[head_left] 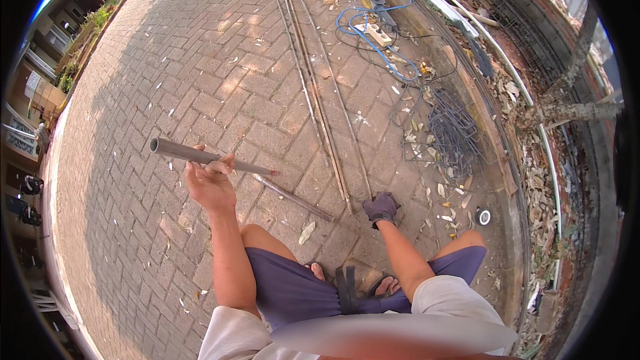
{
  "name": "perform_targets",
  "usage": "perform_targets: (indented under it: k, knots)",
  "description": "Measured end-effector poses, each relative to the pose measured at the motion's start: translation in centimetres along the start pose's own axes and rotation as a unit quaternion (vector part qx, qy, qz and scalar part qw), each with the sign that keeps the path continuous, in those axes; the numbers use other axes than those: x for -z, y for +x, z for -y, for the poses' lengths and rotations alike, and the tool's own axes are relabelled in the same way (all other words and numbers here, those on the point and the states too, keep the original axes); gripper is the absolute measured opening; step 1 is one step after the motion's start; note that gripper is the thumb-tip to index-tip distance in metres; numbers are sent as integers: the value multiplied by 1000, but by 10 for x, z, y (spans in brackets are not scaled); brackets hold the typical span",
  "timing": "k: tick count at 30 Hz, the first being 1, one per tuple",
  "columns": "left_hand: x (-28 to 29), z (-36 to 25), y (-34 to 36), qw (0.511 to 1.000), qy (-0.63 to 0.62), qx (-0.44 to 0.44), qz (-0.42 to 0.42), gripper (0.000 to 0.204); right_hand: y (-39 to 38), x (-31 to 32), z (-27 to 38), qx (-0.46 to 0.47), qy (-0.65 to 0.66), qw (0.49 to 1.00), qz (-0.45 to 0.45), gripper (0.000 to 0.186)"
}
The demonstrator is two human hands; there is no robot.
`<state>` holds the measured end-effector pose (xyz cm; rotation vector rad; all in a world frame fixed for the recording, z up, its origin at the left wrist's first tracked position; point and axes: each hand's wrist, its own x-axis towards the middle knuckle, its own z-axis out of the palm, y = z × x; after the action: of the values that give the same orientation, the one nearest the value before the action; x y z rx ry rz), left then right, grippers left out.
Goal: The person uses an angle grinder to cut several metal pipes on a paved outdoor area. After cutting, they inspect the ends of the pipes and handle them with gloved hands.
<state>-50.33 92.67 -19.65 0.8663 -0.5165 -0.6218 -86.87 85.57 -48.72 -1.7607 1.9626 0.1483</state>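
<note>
My bare left hand (212,185) is closed around a grey metal pipe (175,150), raised above the paving with its hollow end pointing left. Beneath the pipe's right end, a second, brownish pipe or bar (297,201) lies on the bricks. My right hand (381,209), in a dark glove, is low by the ground, its fingers closed at the near end of a thin steel rod (348,137). Just left of that rod, several long, partly rusty rods (319,117) run side by side away from me. The right fingertips are partly hidden by the glove.
To the right lies a tangle of dark wire (453,130). Farther off are a blue cable (343,23) and a pale power strip (378,35). A small round black-and-white object (483,216) is near my right knee. Along the right edge run a kerb, white pipe (543,153) and dry leaves.
</note>
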Motion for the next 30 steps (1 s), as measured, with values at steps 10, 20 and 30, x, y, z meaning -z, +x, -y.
perform_targets:
  k: [10,20,30]
  knots:
    - [5,26,2,998,38,-24,40,61,9,-22,-8,55,-23,997,-44,43]
    - [4,27,6,997,46,-38,53,64,33,-63,-14,64,-69,995,-16,43]
    - [36,20,16,995,43,-2,90,64,22,-17,-30,-4,83,996,-28,43]
